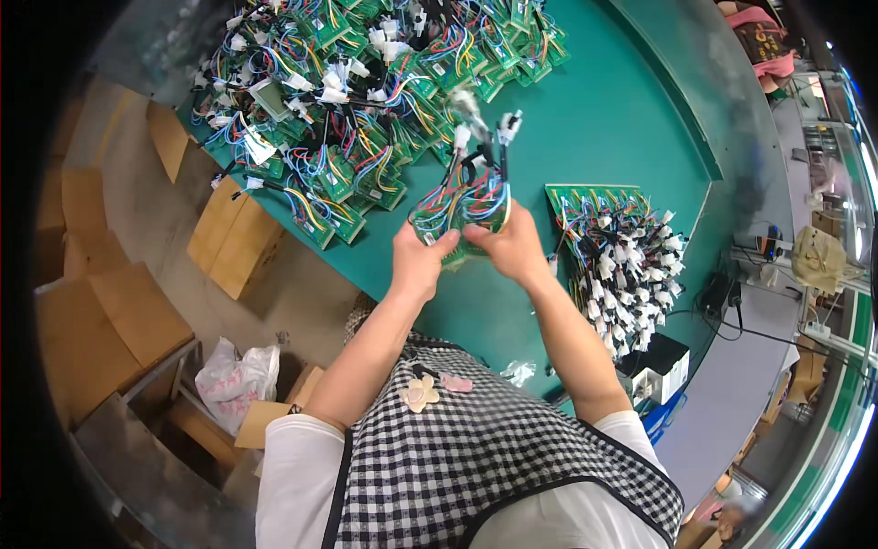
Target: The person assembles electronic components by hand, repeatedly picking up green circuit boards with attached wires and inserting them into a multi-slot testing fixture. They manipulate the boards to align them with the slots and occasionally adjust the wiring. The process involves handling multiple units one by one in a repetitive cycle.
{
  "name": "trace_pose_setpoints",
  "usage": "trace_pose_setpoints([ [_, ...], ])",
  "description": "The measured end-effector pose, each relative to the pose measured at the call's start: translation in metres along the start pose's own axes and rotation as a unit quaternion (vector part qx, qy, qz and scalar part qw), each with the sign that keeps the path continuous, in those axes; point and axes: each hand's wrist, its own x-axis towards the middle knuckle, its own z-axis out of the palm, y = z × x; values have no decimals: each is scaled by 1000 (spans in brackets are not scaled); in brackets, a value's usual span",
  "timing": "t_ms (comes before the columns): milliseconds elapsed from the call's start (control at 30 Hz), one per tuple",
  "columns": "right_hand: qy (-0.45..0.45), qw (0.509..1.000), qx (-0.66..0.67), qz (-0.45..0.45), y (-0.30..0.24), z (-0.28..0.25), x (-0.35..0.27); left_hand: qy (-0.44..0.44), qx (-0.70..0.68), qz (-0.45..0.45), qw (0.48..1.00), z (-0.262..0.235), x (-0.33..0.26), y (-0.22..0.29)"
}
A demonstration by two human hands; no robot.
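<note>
Hands: left hand [421,261] and right hand [514,245] grasp circuit boards [432,222].
Boards: step seems to be holding them together.
Wires [474,196]: next move probably needs these untangled.

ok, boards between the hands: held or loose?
Held: left hand and right hand grip the green boards, thumbs on top.
</note>
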Motion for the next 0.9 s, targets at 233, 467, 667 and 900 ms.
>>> trace_pose_setpoints([
  [233, 137, 940, -281, -135, -29, 19, 9, 109, 109, 108, 982, 4, 16, 8],
  [467, -75, 996, -23, -36, -40, -31, 40, 18, 4, 10, 1000, -19, 34, 37],
  [667, 30, 997, 2, -74, -46, -5, 60, -40, -59, 80, 994, 7, 64, 43],
  [900, 158, 908, -293, -254, -118, -27, 122, 73, 74, 247, 963, 53, 135, 93],
])
